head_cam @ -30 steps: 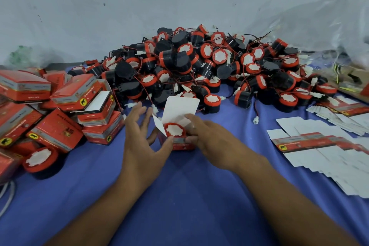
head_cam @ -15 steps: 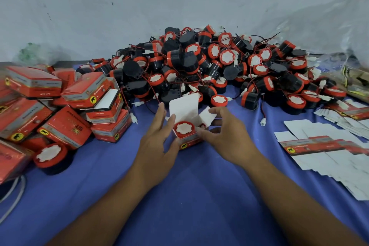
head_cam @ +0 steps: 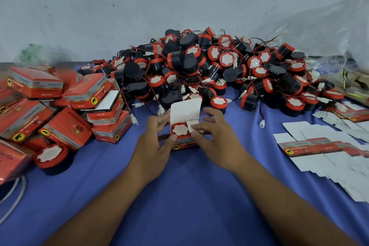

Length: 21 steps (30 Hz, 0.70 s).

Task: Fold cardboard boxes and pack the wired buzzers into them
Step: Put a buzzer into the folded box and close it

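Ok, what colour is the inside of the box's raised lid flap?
Plain white: the lid flap of the cardboard box, best in head view.

Small packing workshop: a blue-covered table [head_cam: 189, 195] set against a plain pale wall [head_cam: 139, 6]; a large heap of red-and-black wired buzzers [head_cam: 199, 66] along its far edge; closed red boxes [head_cam: 65, 126] piled at its left edge; flat box blanks [head_cam: 329, 158] fanned out at its right edge.
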Each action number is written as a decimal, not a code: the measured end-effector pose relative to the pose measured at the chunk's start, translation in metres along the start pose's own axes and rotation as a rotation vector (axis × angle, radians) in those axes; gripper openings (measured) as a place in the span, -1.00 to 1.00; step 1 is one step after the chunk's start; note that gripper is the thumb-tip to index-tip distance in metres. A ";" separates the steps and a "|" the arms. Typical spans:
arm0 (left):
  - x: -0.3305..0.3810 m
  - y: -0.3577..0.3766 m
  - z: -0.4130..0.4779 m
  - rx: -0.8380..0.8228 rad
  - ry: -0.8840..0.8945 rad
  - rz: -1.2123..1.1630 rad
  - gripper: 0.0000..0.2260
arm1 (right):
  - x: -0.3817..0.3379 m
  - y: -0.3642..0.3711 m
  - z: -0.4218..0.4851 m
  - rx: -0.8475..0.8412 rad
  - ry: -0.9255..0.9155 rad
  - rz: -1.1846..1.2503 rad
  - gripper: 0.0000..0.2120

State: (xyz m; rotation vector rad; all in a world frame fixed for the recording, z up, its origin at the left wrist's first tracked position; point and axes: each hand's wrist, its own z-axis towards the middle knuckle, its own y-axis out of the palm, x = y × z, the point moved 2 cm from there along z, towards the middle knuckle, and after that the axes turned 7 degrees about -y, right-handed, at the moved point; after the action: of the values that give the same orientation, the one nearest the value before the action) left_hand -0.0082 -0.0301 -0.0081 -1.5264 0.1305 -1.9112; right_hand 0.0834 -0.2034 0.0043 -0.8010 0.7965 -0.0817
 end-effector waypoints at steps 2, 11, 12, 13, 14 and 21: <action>0.004 -0.001 0.000 -0.012 0.086 0.068 -0.70 | -0.001 -0.002 0.001 0.005 0.000 0.035 -0.81; -0.004 -0.004 0.004 0.004 -0.075 -0.048 -0.92 | -0.001 -0.009 0.000 0.032 -0.066 0.221 -0.61; -0.005 -0.005 0.004 0.008 -0.119 -0.077 -0.87 | -0.003 -0.010 0.000 0.025 -0.098 0.246 -0.66; -0.005 -0.005 0.005 0.002 -0.142 -0.120 -0.80 | -0.003 -0.010 0.000 0.014 -0.118 0.266 -0.67; -0.005 -0.005 0.005 -0.013 -0.142 -0.158 -0.72 | -0.002 -0.010 0.000 0.006 -0.119 0.276 -0.65; 0.000 -0.005 0.000 -0.092 0.012 -0.044 -0.71 | 0.009 -0.005 0.002 -0.063 -0.088 0.368 -0.65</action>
State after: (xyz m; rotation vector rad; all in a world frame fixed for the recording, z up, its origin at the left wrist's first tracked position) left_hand -0.0101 -0.0264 -0.0053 -1.5907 0.1940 -1.9738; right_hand 0.0923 -0.2087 0.0027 -0.7005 0.8546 0.3058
